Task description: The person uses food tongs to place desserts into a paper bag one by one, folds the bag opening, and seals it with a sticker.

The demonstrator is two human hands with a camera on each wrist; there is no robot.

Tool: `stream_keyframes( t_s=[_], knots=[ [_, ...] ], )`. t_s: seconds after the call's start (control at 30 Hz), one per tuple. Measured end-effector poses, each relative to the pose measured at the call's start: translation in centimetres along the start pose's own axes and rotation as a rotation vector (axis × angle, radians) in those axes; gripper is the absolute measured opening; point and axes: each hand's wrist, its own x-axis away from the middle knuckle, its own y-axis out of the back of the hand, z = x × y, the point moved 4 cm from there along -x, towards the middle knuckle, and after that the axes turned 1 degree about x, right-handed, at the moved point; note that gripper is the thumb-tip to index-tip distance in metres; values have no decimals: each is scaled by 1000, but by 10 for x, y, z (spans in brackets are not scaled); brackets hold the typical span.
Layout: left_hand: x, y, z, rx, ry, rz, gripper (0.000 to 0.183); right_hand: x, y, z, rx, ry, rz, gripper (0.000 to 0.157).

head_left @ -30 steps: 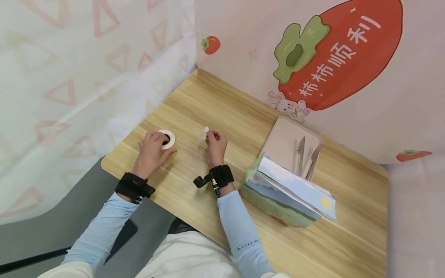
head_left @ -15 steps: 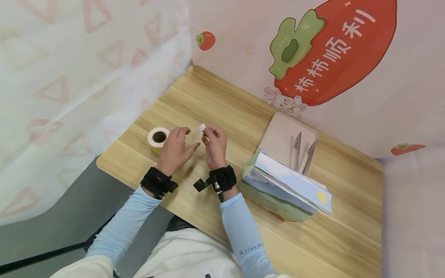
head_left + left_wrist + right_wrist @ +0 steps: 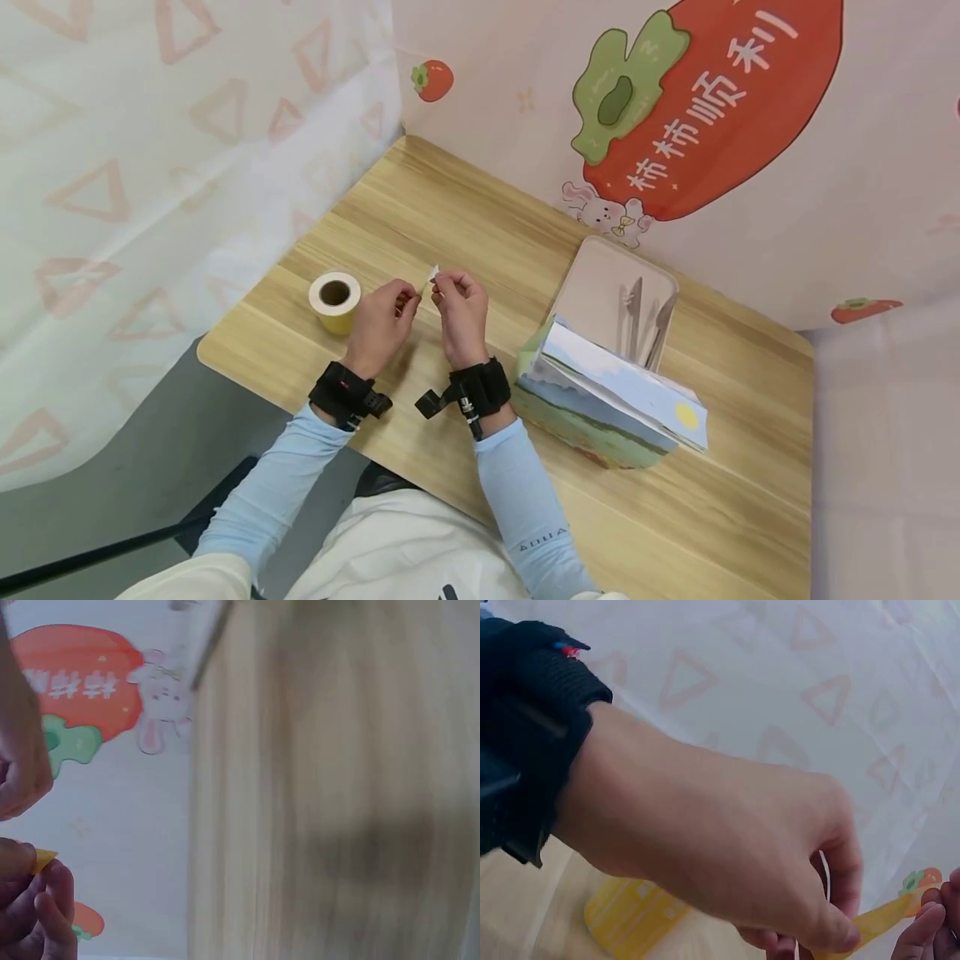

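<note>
Between both hands a short strip of yellow tape [image 3: 885, 919] is stretched, its pale end [image 3: 432, 273] showing in the head view. My left hand [image 3: 381, 332] pinches one end between thumb and fingers. The other end sits in the fingertips of my right hand [image 3: 462, 321], partly cut off at the edge of the right wrist view. In the left wrist view the left fingertips [image 3: 56, 892] hold a yellow corner of tape. Just left of my left hand a tape roll [image 3: 339, 323], white on top with a yellow side, stands on the table and touches neither hand clearly.
A beige tray [image 3: 592, 283] with cutlery [image 3: 636, 312] lies at the back right of the wooden table [image 3: 420, 200]. Overlapping its front edge is a box-like paper item [image 3: 600, 417] printed with a landscape. Printed cloth walls [image 3: 495, 150] border the table.
The left hand has left the tape roll and moved right to the strip, where it now pinches the near end. The right hand has kept its hold on the strip.
</note>
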Motion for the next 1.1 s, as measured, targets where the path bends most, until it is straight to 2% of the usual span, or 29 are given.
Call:
stream_keyframes(
  t_s=[0.1,0.2,0.23,0.3,0.4,0.53,0.67,0.8,0.93,1.03,1.1],
  knots=[
    [0,4,2,133,63,14,9,1,2,7,69,51,1,14],
    [-1,6,0,226,87,40,9,4,3,22,210,131,11,6],
    [0,7,-1,253,87,50,9,5,3,27,270,167,24,5],
    [0,8,-4,300,72,73,9,8,2,38,385,222,63,14],
    [2,9,-9,351,27,115,8,12,-2,49,532,262,157,25],
    [6,12,-16,420,5,171,9,19,-8,58,693,312,221,19],
    [10,12,-25,483,44,225,13,34,-10,74,821,461,206,10],
    [9,11,-39,543,40,261,23,53,-8,96,887,590,185,8],
    [3,7,-55,590,10,329,35,69,-3,123,865,670,159,9],
    [-4,2,-68,570,-18,393,36,81,4,148,829,737,146,10],
    [-10,-1,-80,533,-53,408,33,89,10,165,815,780,146,10]
  ],
)
